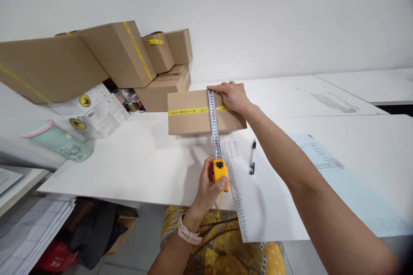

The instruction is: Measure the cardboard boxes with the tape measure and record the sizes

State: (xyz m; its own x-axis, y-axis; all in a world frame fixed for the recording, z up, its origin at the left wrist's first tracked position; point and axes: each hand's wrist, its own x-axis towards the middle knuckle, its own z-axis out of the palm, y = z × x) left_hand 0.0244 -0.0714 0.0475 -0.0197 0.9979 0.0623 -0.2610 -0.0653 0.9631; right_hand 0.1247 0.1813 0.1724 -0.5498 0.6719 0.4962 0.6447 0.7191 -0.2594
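My left hand (205, 191) is closed around the yellow case of a tape measure (221, 179), just in front of a cardboard box (189, 125). The metal blade (213, 122) runs out from the case, across the top of the box and over its yellow packing tape to the far edge. At that edge my right hand (235, 96) presses the blade's end with its fingertips, its palm side resting over the box's right part. The blade's very tip is hidden under the fingers.
A spiral notebook (271, 206) lies in front of the box, with a black-and-clear pen (252, 156) on it. A light blue sheet (348, 193) is at the right. Stacked cardboard boxes (112, 53), an avocado-printed carton (103, 113) and a mint tumbler (63, 140) stand left.
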